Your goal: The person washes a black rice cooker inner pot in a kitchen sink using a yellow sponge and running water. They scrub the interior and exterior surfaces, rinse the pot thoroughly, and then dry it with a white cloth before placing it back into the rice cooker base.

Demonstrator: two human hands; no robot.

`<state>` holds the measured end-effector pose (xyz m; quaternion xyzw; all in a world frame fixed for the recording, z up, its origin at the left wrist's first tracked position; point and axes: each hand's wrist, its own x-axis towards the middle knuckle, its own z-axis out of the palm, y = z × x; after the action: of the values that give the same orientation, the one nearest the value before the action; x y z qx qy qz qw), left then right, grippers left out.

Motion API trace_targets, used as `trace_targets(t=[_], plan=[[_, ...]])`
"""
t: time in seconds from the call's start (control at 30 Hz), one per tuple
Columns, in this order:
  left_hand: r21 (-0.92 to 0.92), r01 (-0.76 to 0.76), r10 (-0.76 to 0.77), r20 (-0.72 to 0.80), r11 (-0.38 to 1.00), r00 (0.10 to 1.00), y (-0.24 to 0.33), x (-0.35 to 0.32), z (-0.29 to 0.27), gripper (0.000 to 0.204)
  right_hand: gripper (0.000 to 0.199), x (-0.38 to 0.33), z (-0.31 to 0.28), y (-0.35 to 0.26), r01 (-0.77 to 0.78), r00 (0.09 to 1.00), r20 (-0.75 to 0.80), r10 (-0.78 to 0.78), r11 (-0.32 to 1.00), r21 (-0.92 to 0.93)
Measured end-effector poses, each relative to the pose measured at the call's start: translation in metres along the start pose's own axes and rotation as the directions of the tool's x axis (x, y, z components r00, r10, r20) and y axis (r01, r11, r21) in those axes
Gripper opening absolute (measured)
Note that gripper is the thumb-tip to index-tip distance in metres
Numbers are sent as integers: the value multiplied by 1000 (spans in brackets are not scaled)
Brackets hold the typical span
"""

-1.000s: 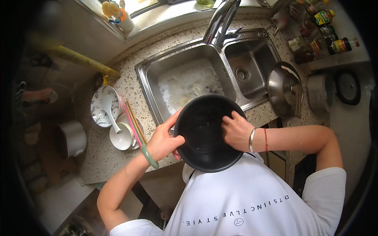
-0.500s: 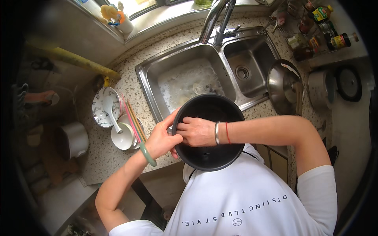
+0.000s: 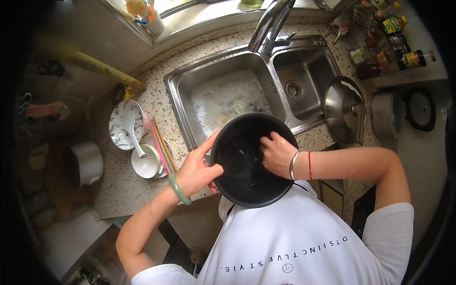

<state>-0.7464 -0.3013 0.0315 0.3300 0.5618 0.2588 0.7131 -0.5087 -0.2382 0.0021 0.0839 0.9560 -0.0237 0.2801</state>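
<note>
My left hand (image 3: 197, 168) grips the left rim of a deep black pot (image 3: 237, 137), thumb over the edge and fingers outside. The pot is tilted, so its mouth faces up toward me, and its dark inner wall has a wet shine. Inside the pot, against its right wall, is my right hand (image 3: 278, 156) with fingers curled together; whether it holds a cloth or anything else is hidden. Just beyond the pot lies the large sink basin (image 3: 228, 64), with foamy, cloudy water (image 3: 232, 97) and some pale things in it.
Left of the sink stand a patterned bowl (image 3: 116, 135), a white spoon (image 3: 129, 124), small white bowls (image 3: 146, 164) and coloured chopsticks (image 3: 161, 147). A faucet (image 3: 259, 33) arches over the sink. At right are a metal lid (image 3: 337, 107) and sauce bottles (image 3: 413, 59).
My right hand has moved from the pot's left inner wall across to its right side. My left hand keeps its hold on the rim.
</note>
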Motion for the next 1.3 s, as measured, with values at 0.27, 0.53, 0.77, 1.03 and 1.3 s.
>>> trace_targets(t=[0.27, 0.53, 0.77, 1.03, 1.3], plan=[[-24, -21, 20, -8, 999, 1000, -6, 0, 0, 83, 20, 33, -8, -45, -107, 994, 90, 63, 375, 921], [-59, -15, 14, -11, 998, 1000, -8, -2, -2, 82, 29, 18, -12, -51, -74, 995, 66, 73, 119, 990], [-23, -17, 18, 33, 1000, 999, -4, 1, 2, 82, 24, -23, 2, -4, 63, 982, 80, -168, 703, 708], [19, 19, -20, 66, 1000, 998, 7, 2, 2, 83, 10, -6, -33, 39, 114, 968, -179, -174, 945, -306], [6, -2, 2, 37, 1000, 999, 3, 1, -1, 84, 12, 7, -27, 39, 127, 954, -184, -237, 874, -468]])
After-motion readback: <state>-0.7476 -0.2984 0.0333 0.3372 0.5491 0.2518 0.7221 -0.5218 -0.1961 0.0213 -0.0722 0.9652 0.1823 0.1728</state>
